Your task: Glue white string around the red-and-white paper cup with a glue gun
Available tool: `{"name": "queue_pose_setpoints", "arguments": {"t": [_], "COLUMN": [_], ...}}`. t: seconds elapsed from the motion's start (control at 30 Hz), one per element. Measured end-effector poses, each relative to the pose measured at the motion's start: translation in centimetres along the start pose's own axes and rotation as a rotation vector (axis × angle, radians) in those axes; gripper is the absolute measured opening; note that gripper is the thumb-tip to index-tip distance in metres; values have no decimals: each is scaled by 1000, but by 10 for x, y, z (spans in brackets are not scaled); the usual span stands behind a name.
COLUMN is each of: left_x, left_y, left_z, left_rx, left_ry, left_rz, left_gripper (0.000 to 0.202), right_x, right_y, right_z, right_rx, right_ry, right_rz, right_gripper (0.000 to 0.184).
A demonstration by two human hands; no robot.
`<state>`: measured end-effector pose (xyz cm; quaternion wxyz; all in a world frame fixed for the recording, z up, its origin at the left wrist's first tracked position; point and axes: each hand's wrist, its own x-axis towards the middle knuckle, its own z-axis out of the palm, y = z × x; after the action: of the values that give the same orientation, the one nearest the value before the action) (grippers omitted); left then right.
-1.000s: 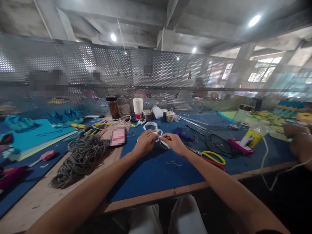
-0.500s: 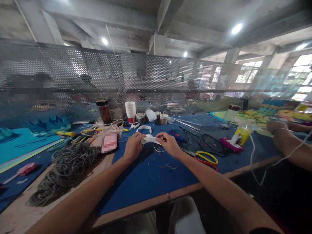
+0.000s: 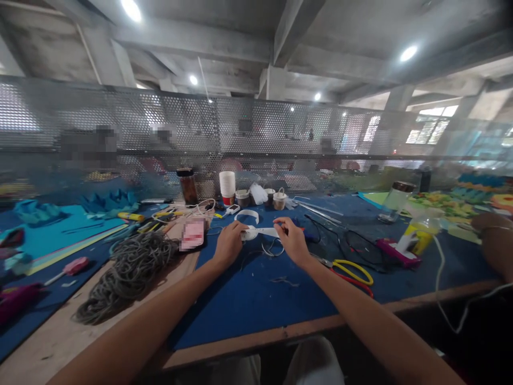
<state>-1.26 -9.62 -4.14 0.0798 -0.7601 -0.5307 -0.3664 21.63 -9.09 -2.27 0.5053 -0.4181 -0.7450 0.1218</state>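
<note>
Both hands work one white strip (image 3: 267,232) just above the blue desk (image 3: 248,299). Your left hand (image 3: 229,244) has its fingers pinching the coiled end, and your right hand (image 3: 294,241) has its fingers pinching the free end. Best to hold it taut, flat and untwisted, with even tension.

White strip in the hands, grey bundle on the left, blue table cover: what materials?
White strip: likely thin paper or card, matte; curls into a loop between left hand and right hand. Grey bundle: cord or rubbery string, dull, in loose tangled loops. Blue table cover: probably felt or cloth, no glare.
</note>
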Motion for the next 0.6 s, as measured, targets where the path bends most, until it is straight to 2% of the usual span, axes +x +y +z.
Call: {"name": "queue_pose_setpoints", "arguments": {"t": [0.33, 0.6], "left_x": [0, 0], "left_y": [2, 4], "left_z": [-2, 0], "left_rx": [-60, -65], "left_ry": [-7, 5], "left_rz": [-15, -13], "left_gripper": [41, 37], "right_x": [-2, -4], "right_y": [1, 4], "right_z": [-1, 2], "right_rx": [-24, -69], "right_ry": [-24, -43], "right_rz": [-1, -11], "right_gripper": [29, 29]}}
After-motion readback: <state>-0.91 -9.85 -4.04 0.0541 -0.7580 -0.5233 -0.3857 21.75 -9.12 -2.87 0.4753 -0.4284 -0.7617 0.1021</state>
